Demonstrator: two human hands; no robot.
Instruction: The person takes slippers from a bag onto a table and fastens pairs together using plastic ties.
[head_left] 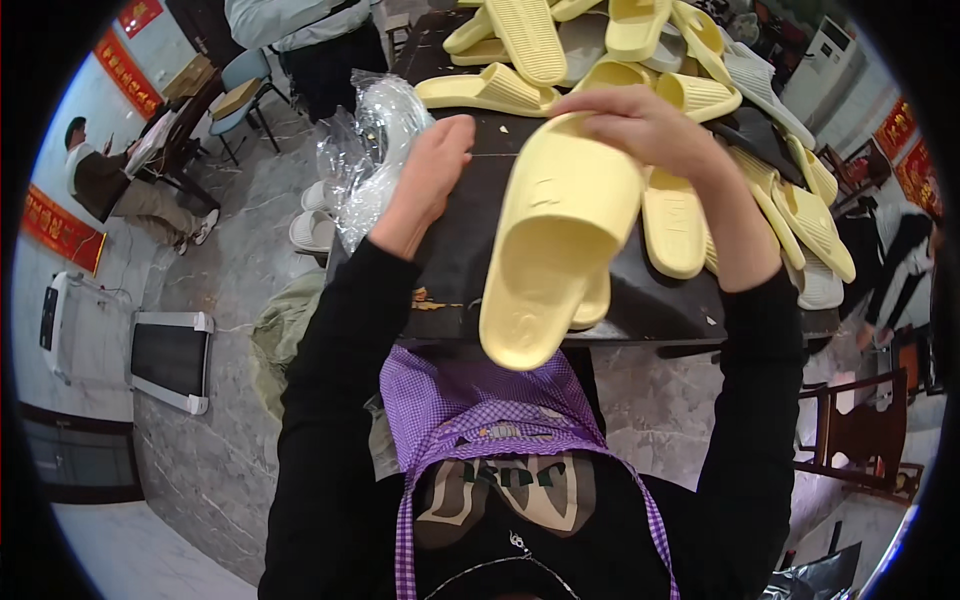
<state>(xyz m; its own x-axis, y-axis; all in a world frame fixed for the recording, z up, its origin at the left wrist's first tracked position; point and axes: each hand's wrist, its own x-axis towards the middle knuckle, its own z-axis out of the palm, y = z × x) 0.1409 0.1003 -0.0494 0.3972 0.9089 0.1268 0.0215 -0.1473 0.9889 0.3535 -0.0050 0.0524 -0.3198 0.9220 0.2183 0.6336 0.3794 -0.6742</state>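
1. R hand [655, 128]: fingers are clamped on the toe end of a yellow slipper [548, 265]; some fingertips are hidden, so exact grip I can't tell.
2. L hand [434, 168]: fingers are close together, extended away from the person, nothing visible in them. Whether it touches the clear plastic bags [375, 140] just beside, can't tell.
3. Held slipper: toe points away from the person, heel toward the person. Long axis runs approx. far-near, w/ heel slanting a bit to L. It is above the near edge of the dark table [450, 230], betw. both hands.
4. 2nd yellow slipper [593, 303] shows partly behind it; if also gripped, can't tell.
5. Further out: another yellow slipper [674, 230] on the table, R of the held one; pile of yellow slippers [527, 42] at the far side.
6. Purple checked apron [490, 395] is below the table edge.
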